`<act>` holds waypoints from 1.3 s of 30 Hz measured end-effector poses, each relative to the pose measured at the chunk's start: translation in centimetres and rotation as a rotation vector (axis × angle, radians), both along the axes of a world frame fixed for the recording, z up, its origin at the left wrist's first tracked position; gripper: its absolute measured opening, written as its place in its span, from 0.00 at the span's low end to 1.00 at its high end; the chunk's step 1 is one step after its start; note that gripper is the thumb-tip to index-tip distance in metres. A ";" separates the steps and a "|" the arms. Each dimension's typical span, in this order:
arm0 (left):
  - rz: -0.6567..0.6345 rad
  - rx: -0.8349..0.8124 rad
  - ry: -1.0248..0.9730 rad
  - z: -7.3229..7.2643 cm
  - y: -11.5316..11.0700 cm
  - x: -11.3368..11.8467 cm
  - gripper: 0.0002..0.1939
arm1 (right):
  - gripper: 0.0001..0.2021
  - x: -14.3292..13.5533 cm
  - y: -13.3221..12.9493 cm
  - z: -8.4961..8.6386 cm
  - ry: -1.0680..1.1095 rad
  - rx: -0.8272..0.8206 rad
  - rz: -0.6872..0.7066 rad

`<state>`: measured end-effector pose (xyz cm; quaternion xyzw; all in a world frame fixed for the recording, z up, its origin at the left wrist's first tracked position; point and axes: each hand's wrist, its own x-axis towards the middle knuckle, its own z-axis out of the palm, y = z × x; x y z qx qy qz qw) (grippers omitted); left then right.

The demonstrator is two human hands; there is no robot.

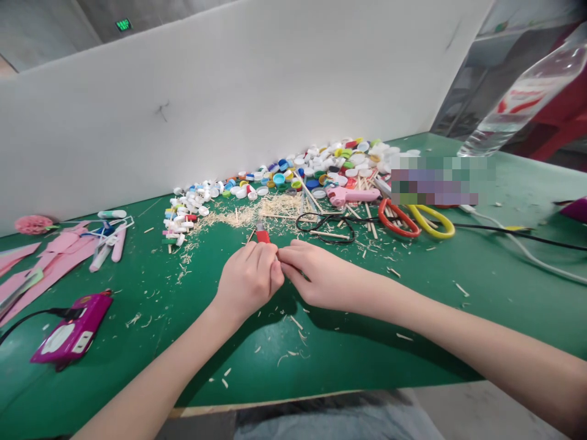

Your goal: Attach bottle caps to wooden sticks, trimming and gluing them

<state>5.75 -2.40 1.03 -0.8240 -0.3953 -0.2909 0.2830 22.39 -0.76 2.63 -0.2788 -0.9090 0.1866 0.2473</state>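
Note:
My left hand [250,278] is closed around a red utility knife [262,234], whose head and blade point away from me, toward the wood shavings [238,215]. Its handle is mostly covered by the fingers. Touching it from the right is my right hand [316,272], fingertips pinched together against the left fist; whatever they grip is hidden. Thin wooden sticks [329,234] lie just beyond the hands, beside a looped black cord [300,227]. Both hands are above the green table [183,342], over scattered shavings.
Plastic bottle caps [316,162] pile along the white partition [220,91]. Right of centre lie a pink glue gun [353,195] and scissors with red [398,220] and yellow handles [433,223]. A magenta power box [73,330] and pink paper [55,263] are left; a water bottle [527,101] stands far right.

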 end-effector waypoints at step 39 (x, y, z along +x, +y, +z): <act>0.022 -0.356 -0.388 -0.7 2.9 -4.0 0.17 | 0.17 1.2 1.4 -1.4 -0.336 0.399 -0.178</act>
